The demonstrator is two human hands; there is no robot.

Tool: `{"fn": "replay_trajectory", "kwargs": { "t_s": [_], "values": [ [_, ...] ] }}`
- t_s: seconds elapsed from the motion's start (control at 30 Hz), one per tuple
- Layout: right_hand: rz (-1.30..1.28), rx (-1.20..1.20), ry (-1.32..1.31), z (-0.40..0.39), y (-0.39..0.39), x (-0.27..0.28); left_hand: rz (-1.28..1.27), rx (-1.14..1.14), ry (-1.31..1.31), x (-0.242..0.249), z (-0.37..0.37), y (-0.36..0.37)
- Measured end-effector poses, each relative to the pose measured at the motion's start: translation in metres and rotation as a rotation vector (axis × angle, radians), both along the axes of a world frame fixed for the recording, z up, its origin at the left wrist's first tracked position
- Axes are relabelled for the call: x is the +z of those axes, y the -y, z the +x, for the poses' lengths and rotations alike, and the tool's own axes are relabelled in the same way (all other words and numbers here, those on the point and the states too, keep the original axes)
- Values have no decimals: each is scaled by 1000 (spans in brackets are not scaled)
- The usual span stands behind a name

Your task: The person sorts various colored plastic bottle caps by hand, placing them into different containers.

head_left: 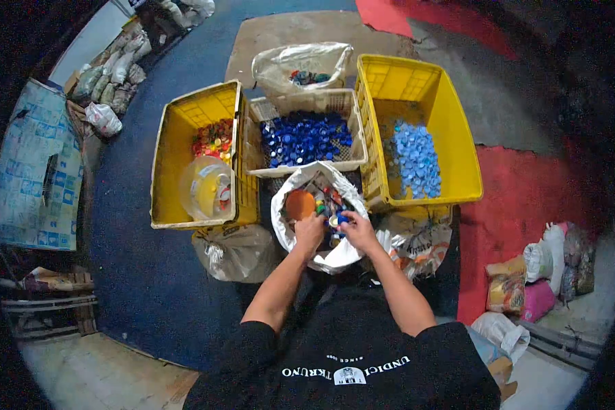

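Note:
An open white sack (283, 236) stands right in front of me, with mixed plastic caps and an orange round piece (300, 203) inside. My left hand (309, 232) reaches into it with curled fingers, close to a green cap (320, 207); what they hold, if anything, is hidden. My right hand (360, 232) is at the sack's right side, its fingers closed on a blue bottle cap (344, 219). A whitish cap (333, 221) lies between the two hands.
A white crate (307, 169) of dark blue caps stands beyond the sack. Left is a yellow bin (158, 184) with red and yellow caps and a clear plastic container (199, 188). Right, another yellow bin (461, 137) holds light blue caps. A clear bag (301, 55) stands behind.

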State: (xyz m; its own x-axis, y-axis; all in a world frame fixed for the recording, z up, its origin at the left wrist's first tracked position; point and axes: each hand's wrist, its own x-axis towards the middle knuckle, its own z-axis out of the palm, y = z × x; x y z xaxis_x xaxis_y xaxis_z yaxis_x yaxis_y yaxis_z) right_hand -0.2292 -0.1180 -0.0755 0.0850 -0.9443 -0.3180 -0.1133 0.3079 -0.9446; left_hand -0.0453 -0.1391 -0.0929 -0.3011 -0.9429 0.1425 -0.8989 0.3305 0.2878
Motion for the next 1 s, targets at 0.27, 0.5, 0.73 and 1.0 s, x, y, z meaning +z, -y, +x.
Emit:
{"fn": "replay_trajectory", "kwargs": {
  "t_s": [0.27, 0.5, 0.73, 1.0],
  "values": [
    [-246, 146, -305, 0, -2, 28, 277, 153, -139, 46, -10, -23],
    [-212, 203, -212, -4, 9, 29, 376, 256, -655, 56, 0, -36],
    [-108, 119, 95, 2, 31, 46, 573, 421, -1399, 94, -1, -45],
    [-279, 204, -72, 17, 7, 108, 948, 446, -1576, 96, 8, -44]
  ]
}}
